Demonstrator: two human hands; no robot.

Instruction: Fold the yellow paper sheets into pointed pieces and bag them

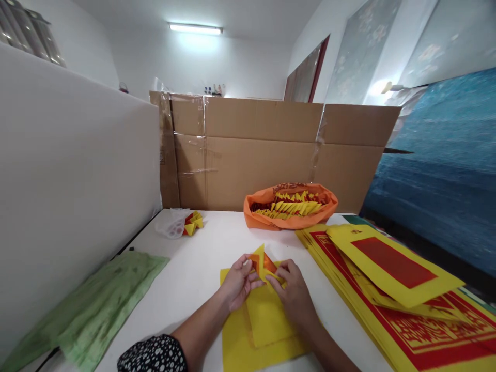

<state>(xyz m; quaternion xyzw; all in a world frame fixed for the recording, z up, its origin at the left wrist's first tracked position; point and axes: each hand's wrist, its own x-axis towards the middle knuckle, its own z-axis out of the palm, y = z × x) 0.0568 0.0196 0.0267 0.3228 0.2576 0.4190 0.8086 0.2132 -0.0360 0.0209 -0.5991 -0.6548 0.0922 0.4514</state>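
Two hands (241,283) (291,289), fingers curled, both pinching one folded yellow-and-orange paper piece (262,263) between them.

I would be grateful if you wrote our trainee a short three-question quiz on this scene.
1. True or false: the left hand and the right hand both touch the folded paper piece.
2. Which thing stands directly behind the orange bag?
A) the clear plastic bag
B) the cardboard
C) the red-and-yellow sheets
3. Fill in: the green cloth lies on the person's ____ side.

Key: 1 true; 2 B; 3 left.
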